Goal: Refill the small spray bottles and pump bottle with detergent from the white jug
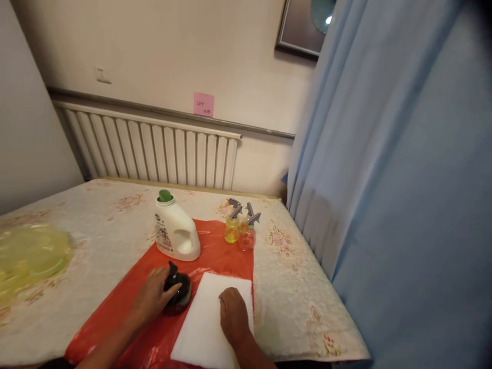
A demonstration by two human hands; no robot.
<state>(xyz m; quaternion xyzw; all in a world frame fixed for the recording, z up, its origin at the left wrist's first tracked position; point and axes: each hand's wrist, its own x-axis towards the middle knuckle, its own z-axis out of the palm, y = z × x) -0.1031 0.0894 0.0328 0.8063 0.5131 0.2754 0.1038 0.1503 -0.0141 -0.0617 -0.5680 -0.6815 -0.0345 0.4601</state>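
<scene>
My left hand (pixel 156 294) is closed around a round, dark spray bottle (pixel 182 294) with a black head. The bottle stands on a red plastic sheet (pixel 213 238). On a white, soft-looking pad (pixel 203 318) lying on the red sheet rests my right hand (pixel 233 312), fingers curled in. Whether it holds anything is hidden by the fingers. Behind the dark bottle stands a white jug (pixel 175 233) with a handle and something green in its open mouth. Small spray bottles with grey triggers, a yellow one (pixel 231 231) and a pink one (pixel 247 239), stand together at the sheet's far right corner.
A flower-patterned cover (pixel 292 287) lies over the flat surface under everything. At the left is a translucent yellow plastic item (pixel 34 256). A blue curtain (pixel 365 154) hangs along the right edge. A radiator (pixel 154 148) runs along the wall behind.
</scene>
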